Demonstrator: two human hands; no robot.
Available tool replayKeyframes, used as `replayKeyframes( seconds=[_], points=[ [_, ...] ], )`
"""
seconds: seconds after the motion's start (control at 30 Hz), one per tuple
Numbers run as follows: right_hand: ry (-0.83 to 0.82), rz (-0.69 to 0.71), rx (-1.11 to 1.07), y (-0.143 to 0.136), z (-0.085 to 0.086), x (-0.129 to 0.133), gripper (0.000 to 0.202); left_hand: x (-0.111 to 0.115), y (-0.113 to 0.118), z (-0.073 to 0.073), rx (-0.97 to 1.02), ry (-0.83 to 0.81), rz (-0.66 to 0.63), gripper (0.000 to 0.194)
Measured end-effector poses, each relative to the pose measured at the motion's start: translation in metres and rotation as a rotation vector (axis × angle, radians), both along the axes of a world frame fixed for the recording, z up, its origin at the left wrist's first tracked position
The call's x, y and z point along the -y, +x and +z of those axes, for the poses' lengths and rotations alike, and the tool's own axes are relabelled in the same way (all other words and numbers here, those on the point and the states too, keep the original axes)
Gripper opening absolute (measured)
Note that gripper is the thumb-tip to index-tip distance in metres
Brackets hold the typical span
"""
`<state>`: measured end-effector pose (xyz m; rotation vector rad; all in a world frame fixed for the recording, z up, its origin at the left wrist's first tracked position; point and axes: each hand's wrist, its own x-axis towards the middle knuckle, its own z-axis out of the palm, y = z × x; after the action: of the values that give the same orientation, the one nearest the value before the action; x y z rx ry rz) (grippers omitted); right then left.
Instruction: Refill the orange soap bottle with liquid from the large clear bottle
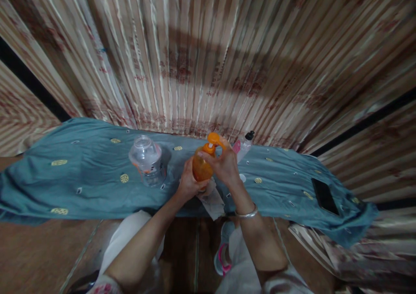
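An orange pump bottle stands near the front of a table covered in teal cloth. My left hand wraps around its lower body. My right hand grips the neck just under the orange pump head. A white tissue lies under the bottle and hangs over the table's front edge. A silver bangle sits on my right wrist.
A clear plastic jar stands left of the bottle. A small bottle with a black cap stands behind my right hand. A black phone lies on the cloth at the right. Striped curtain hangs behind the table.
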<state>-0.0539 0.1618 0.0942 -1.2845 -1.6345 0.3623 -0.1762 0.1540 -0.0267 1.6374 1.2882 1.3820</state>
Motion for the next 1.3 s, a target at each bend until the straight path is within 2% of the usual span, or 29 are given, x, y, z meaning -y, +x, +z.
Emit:
replayKeyframes(
  seconds=[0.23,0.33,0.47,0.57,0.77,0.87,1.0,1.07,1.13,1.2,1.3],
  points=[
    [-0.003,0.193,-0.006,0.005,-0.007,0.003,0.023,-0.002,-0.001,-0.002,-0.008,0.017,0.005,0.090],
    [-0.010,0.167,-0.024,0.003,-0.008,0.005,0.029,-0.001,-0.001,0.000,-0.014,0.027,0.011,0.089],
    [-0.008,0.022,-0.054,-0.003,-0.006,0.004,0.050,0.001,-0.001,0.003,-0.024,0.023,0.014,0.087],
    [0.019,-0.041,-0.045,-0.005,-0.005,0.002,0.049,0.001,0.000,0.003,-0.010,0.025,0.017,0.086],
    [0.062,0.089,-0.006,-0.002,-0.004,0.003,0.025,0.000,-0.001,0.000,-0.018,0.025,-0.018,0.088],
    [0.073,0.146,0.006,0.000,-0.005,0.004,0.025,-0.001,-0.001,-0.001,-0.026,0.038,0.001,0.088],
    [0.078,0.016,-0.031,-0.003,-0.007,0.002,0.046,-0.001,0.000,-0.002,-0.028,0.042,0.019,0.087],
    [0.090,-0.056,-0.039,-0.004,-0.008,0.000,0.048,-0.001,0.001,-0.002,-0.031,0.054,0.025,0.085],
    [0.104,-0.072,-0.028,-0.003,-0.009,-0.002,0.044,-0.001,0.001,-0.003,-0.037,0.068,0.031,0.085],
    [0.111,-0.029,-0.017,-0.001,-0.008,-0.001,0.037,-0.002,0.001,-0.003,-0.039,0.080,0.030,0.084],
    [0.127,0.106,0.002,0.003,-0.007,0.001,0.027,-0.003,0.001,-0.005,-0.026,0.088,0.018,0.086]
  ],
)
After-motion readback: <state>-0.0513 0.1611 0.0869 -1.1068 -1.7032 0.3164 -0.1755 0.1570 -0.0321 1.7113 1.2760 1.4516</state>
